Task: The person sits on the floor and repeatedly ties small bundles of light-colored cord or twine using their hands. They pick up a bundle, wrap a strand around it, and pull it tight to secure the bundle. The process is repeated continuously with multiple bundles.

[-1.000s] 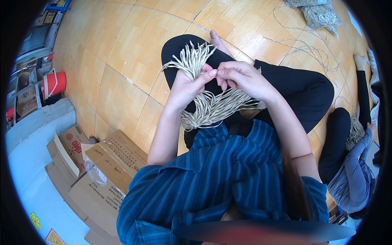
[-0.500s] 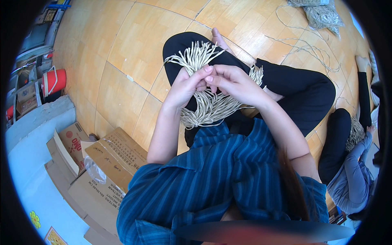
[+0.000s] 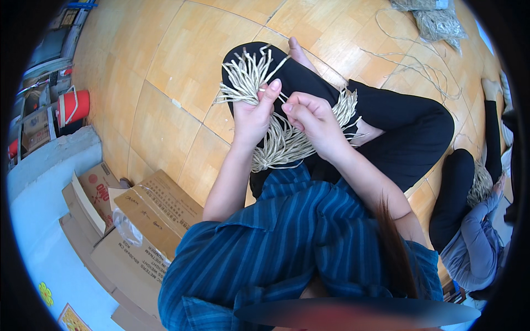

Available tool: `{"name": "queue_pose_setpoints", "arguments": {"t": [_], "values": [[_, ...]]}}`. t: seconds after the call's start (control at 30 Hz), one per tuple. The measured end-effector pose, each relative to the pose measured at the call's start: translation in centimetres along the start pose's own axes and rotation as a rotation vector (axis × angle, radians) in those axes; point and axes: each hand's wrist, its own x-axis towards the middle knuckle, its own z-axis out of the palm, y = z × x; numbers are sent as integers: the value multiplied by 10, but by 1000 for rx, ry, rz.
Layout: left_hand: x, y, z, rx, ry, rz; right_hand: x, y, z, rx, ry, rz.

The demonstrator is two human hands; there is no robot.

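While the left hand (image 3: 251,113) clamps the cord bundle (image 3: 281,140) on the lap, the right hand (image 3: 310,115) pinches one strand (best kept taut, apart from its neighbours)

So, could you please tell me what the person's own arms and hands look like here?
Both hands, left hand and right hand, are bare: no gloves, rings or watch visible. The forearms are bare too. A blue shirt with darker stripes has short sleeves.
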Motion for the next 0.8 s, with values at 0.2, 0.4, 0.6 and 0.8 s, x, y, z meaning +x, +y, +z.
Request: {"name": "queue_pose_setpoints", "arguments": {"t": [0.2,0.4,0.6,0.8], "values": [[-11,-18,14,399,131,382,-26,4,8,61,160,-15],[-18,-20,6,738,133,514,-51,7,14,3,173,-23],[-16,-23,14,693,157,563,-52,11,11,-25,120,-70],[-15,-23,14,812,152,642,-55,14,13,-179,171,-207]]}}
